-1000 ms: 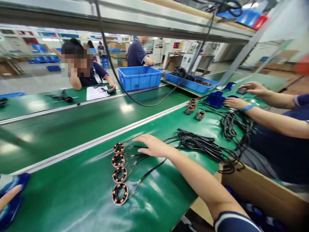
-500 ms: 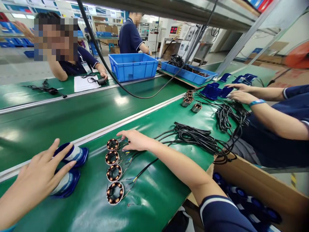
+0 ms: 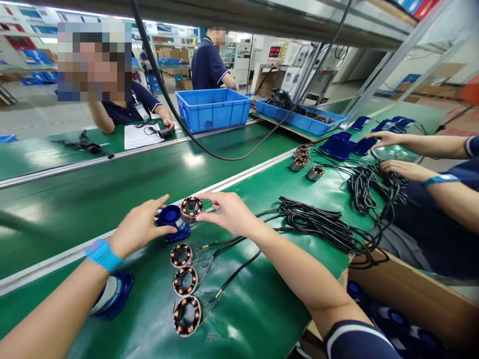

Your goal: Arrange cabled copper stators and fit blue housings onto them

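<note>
My left hand [image 3: 144, 219] is closed around a blue plastic housing [image 3: 172, 224] with a round opening, thumb on its near side. In my right hand [image 3: 228, 212], thumb and fingers pinch a motor stator [image 3: 192, 212] with copper windings, lifted right beside the housing's opening. Three more stators, the nearest a stator [image 3: 187, 315], lie in a column below it, with thin wires joined to black cables [image 3: 310, 219] bundled on the right. Under my left forearm a second blue housing [image 3: 116, 296] with a pale label lies on its side, partly hidden.
Across the bench a person sits by a white sheet [image 3: 142, 135]. A blue bin [image 3: 213, 109] and a shallow blue tray [image 3: 299, 117] stand at the back. At right, a co-worker's hands are among cables and blue housings [image 3: 339, 144]. A cardboard box [image 3: 411, 294] stands below the edge.
My left hand has moved right, carrying one blue housing from the left. My right hand has picked up the farthest stator of the column and brought it next to that housing.
</note>
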Demonstrator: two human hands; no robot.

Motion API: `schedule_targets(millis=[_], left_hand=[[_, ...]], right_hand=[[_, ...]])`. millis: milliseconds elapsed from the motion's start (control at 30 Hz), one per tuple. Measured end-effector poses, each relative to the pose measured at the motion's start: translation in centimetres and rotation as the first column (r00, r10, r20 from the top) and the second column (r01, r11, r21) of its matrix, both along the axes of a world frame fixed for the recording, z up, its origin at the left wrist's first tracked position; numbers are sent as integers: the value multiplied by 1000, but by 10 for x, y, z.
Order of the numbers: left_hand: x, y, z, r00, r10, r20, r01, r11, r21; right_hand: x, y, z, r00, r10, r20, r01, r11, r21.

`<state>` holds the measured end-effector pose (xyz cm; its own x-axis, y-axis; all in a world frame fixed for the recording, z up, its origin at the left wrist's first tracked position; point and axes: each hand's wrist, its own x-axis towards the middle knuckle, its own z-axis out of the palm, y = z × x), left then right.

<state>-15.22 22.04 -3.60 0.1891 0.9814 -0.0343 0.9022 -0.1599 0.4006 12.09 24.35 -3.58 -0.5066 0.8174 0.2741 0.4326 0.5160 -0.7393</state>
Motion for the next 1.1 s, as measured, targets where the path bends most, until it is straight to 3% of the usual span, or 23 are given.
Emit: schedule_targets(millis=[133,267,400,500,600,700,800,933,1033,1100], left_hand=[[29,5,1,992,-112,65,112,994,-2],[37,0,-3,984,-128,127,135,990,-50],[37,-2,-3,975,-137,177,158,981,-113],[40,-3,-2,973,-145,182,169,977,-127],[43,-2,-3,971,-153,185,179,974,-136],[43,-2,-1,974,-145,172,170,975,-141],[31,-16,8,981,-142,133,155,984,-89],[-5,-65,18,996,-85,-4,84,974,210],[-42,-104,12,991,34,-126,7,949,316],[-66,-121,4,977,61,-207,4,955,298]], right_hand=[[-5,-4,-1,999,5,-42,-3,998,55],[-7,-6,0,990,47,135,-56,996,66],[5,-8,16,936,78,344,-134,980,144],[15,-6,25,899,116,422,-188,973,133],[17,-4,20,858,154,490,-214,974,68],[8,-5,4,844,117,523,-206,972,114],[-6,-10,-12,861,43,507,-154,971,181],[-11,-13,-14,919,-99,382,-1,967,253],[-4,-8,-11,946,-243,215,165,930,328],[-1,-3,-13,925,-268,271,184,936,298]])
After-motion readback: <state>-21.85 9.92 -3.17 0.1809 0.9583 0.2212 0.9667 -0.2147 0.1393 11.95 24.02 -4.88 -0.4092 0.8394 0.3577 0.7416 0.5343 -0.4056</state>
